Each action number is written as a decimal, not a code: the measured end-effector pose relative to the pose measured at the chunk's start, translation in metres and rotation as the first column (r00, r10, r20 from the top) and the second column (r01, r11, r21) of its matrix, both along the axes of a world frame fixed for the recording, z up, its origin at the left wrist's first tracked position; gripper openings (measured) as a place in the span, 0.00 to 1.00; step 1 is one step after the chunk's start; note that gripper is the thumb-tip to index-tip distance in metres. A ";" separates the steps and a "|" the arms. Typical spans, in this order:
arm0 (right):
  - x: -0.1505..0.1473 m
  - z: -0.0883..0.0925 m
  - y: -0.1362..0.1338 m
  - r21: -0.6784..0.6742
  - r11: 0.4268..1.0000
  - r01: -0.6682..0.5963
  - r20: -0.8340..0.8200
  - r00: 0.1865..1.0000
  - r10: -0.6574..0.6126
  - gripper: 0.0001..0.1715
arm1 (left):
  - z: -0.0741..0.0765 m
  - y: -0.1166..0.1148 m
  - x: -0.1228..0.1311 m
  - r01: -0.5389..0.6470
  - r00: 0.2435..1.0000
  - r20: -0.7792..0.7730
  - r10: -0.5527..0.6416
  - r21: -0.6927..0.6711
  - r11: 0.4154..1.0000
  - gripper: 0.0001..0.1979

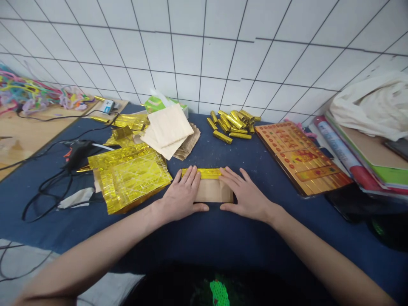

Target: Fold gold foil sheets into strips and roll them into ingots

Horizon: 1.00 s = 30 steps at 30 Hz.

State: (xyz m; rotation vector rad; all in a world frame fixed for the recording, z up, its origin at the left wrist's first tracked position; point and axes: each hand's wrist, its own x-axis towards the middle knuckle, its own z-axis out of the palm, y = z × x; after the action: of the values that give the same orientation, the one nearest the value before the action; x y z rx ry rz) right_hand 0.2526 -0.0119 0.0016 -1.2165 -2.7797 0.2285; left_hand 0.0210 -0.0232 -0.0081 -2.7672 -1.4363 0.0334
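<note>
Brown folded paper edged in gold foil [213, 190] is pressed flat just right of the gold foil sheet stack [130, 178]. Left hand [181, 197] and right hand [247, 197] are laid on it palms down, fingers straight.

No lettering reads clearly anywhere on the blue table [223, 242]. Red print covers the gold sheet [302, 158] near its right edge, but the characters are too small to read.

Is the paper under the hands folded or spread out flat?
Folded. The paper shows its brown back, with a gold strip turned over along the far edge. The left hand and right hand press it down.
</note>
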 end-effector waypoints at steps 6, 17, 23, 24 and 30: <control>-0.006 0.005 -0.008 0.125 0.983 -0.134 -0.101 0.984 0.147 0.16 | 0.004 0.001 0.005 -0.008 1.000 -0.010 0.008 0.016 1.000 0.49; -0.016 0.008 -0.010 0.178 0.974 -0.142 -0.115 0.980 0.164 0.17 | 0.010 0.006 0.009 -0.025 1.000 -0.018 0.025 -0.004 1.000 0.46; -0.020 0.011 -0.014 0.161 0.979 -0.128 -0.119 0.982 0.148 0.16 | 0.009 0.003 0.025 -0.164 0.986 -0.030 0.164 -0.002 0.986 0.45; -0.020 0.012 -0.013 0.147 0.981 -0.131 -0.112 0.983 0.148 0.16 | 0.009 0.003 0.027 -0.184 0.982 -0.037 0.183 -0.009 0.983 0.46; -0.009 0.014 -0.003 0.082 0.984 -0.161 -0.016 0.986 0.163 0.20 | 0.012 0.004 0.031 -0.210 0.977 -0.048 0.208 -0.029 0.977 0.47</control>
State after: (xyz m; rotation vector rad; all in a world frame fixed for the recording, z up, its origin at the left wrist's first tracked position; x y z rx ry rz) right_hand 0.2433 -0.0146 0.0151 -0.9645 -2.8398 0.1407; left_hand 0.0518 -0.0197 0.0044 -2.6090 -1.7234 0.1238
